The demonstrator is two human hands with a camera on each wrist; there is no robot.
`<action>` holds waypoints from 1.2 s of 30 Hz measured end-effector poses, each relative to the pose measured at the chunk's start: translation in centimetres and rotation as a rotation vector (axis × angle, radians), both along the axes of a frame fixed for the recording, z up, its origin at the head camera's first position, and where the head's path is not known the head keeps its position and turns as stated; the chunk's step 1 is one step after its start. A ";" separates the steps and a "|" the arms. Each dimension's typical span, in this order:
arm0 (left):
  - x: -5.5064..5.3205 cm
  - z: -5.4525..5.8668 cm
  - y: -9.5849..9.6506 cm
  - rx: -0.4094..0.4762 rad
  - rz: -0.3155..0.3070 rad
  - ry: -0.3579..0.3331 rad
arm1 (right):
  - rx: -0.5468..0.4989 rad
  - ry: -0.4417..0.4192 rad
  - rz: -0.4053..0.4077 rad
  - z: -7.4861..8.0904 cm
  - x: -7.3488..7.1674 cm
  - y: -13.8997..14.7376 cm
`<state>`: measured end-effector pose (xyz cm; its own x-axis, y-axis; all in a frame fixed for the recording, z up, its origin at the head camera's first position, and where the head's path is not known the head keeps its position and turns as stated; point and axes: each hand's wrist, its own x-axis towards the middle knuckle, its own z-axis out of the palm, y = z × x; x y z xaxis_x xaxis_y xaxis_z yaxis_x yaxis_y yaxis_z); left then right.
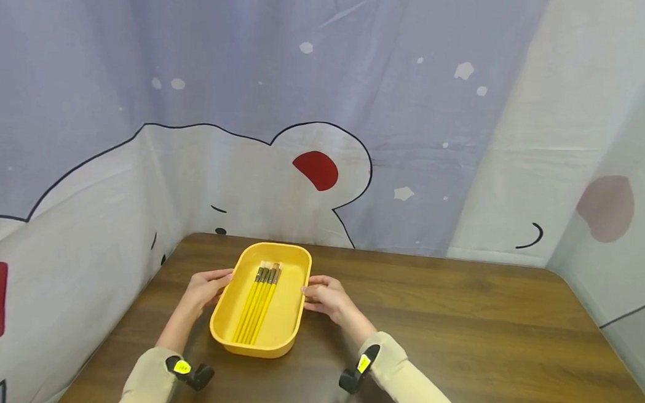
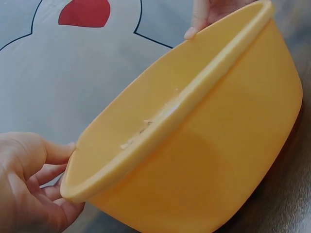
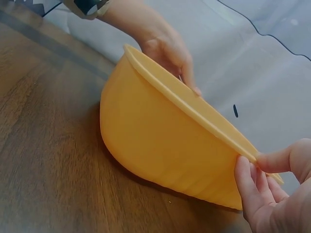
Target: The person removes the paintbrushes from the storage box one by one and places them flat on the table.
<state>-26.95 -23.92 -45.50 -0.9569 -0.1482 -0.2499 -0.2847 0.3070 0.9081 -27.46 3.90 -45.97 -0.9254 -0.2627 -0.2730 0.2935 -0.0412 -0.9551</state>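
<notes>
A yellow plastic basket-like tray (image 1: 284, 322) with rounded corners is on the left part of the table. Several paintbrushes (image 1: 257, 308) with yellow handles lie side by side in it, bristles toward the far end. At the tray's left rim, my left hand (image 1: 204, 290) grips with thumb and fingers; in the left wrist view the thumb of that hand (image 2: 29, 184) lies on the rim. My right hand (image 1: 329, 297) pinches the opposite rim, thumb on top and fingers below, as the right wrist view shows at the hand (image 3: 277, 189). Only the bristle tips show in the left wrist view.
The brown wooden table (image 1: 458, 333) stretches to the right of the tray. A printed curtain (image 1: 415, 139) hangs behind its far edge and along both sides. Each forearm carries a black wrist device, such as the right one (image 1: 358, 370).
</notes>
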 end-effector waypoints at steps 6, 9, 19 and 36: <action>-0.3 0.1 0.6 0.026 -0.002 0.000 | 0.001 -0.014 -0.007 -0.1 -0.1 0.7; -0.5 0.0 0.9 0.032 -0.008 0.010 | 0.005 -0.015 -0.021 -0.1 -0.2 1.1; -0.8 -0.2 1.9 0.051 -0.012 -0.009 | 0.034 -0.033 -0.027 0.0 0.0 2.2; -0.7 -0.2 4.0 0.091 -0.001 0.030 | 0.071 -0.021 -0.068 0.2 0.3 4.0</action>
